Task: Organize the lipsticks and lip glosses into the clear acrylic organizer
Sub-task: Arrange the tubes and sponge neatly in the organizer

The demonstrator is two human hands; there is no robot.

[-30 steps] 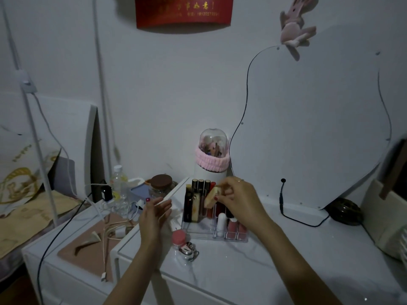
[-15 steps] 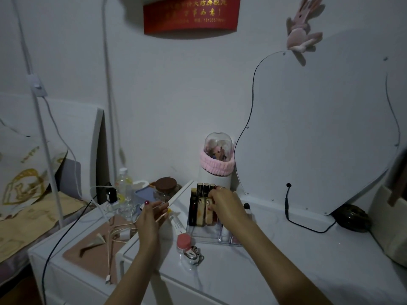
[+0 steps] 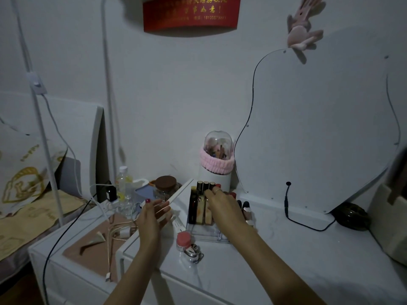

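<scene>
— Organizer position?
— The clear acrylic organizer (image 3: 203, 235) stands on the white tabletop (image 3: 275, 256), directly beneath the right hand (image 3: 222, 208).
— Right hand grip?
— Fingertips (image 3: 208, 193) curled down onto the upright lipsticks (image 3: 201, 202) in the organizer; whether they pinch one cannot be told.
— Left hand?
— The left hand (image 3: 154, 213), left of the organizer, has fingers loosely spread, a slim white stick (image 3: 176, 195) lying across them.
— Nearby?
— A pink-capped jar (image 3: 183, 238) just below the right hand's wrist.

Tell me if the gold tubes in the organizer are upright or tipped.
Upright: the gold tubes stand vertically side by side in the organizer.
</scene>
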